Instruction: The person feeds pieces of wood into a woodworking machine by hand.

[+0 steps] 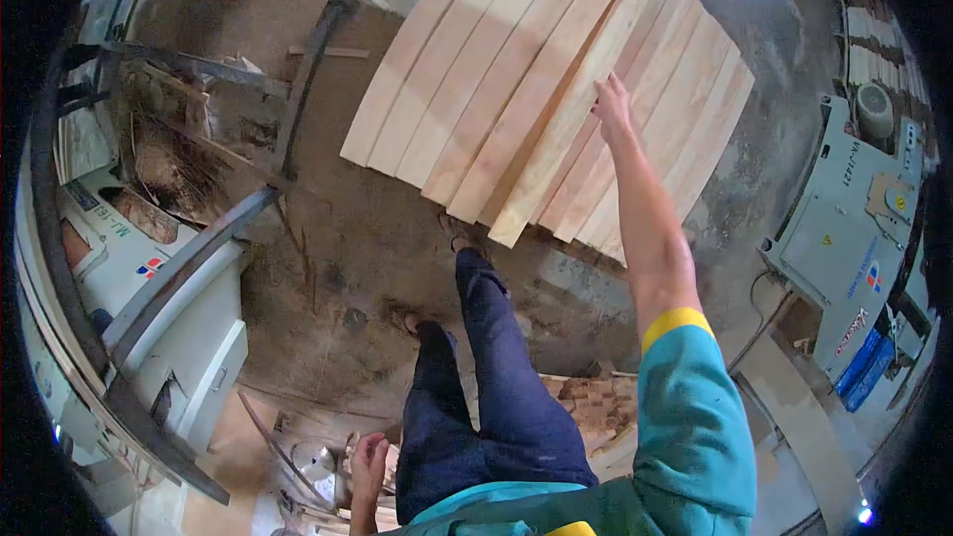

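Observation:
My right hand [613, 104] reaches forward with its fingers closed over the edge of a long wooden board [556, 149]. That board sits raised and tilted among the others, its near end sticking out toward me. On its left, several pale boards [467, 69] lie side by side, and more boards [685, 99] continue on its right, all forming the top of a stack. Low beside my thigh hangs my left hand [369, 457], fingers loosely curled, with nothing visible in it.
A dark metal frame [199, 268] stands at the left, with a white machine [213, 337] behind it. A grey machine [844, 228] is at the right. Cut wood blocks [596, 402] lie behind my legs. Offcuts [333, 52] are on the dirty floor [318, 208].

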`<action>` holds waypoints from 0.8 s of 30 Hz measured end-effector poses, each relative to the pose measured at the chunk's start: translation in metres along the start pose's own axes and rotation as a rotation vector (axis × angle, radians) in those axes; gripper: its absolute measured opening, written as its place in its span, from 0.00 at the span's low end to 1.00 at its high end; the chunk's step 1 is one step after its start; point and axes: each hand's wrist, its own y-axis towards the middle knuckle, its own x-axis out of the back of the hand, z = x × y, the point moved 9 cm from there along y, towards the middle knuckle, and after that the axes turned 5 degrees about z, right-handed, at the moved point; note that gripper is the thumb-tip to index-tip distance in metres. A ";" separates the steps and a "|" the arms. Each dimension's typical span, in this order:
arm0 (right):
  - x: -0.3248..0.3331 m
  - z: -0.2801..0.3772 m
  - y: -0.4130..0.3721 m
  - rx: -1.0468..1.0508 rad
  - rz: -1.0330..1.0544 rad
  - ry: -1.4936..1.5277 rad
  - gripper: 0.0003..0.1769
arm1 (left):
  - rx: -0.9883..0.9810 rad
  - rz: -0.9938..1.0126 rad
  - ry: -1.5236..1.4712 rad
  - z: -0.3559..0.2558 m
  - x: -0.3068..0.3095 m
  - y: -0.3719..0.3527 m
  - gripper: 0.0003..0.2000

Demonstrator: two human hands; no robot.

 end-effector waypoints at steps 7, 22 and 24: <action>0.012 -0.004 0.020 0.026 0.039 -0.566 0.36 | -0.040 -0.006 -0.011 0.018 -0.005 0.007 0.13; -0.131 -0.063 -0.281 -0.337 0.530 -0.642 0.26 | -0.304 -0.274 -0.287 0.034 -0.001 -0.027 0.19; -0.187 -0.024 -0.306 -0.279 0.608 -0.634 0.26 | -0.264 -0.269 -0.341 0.043 0.014 -0.040 0.19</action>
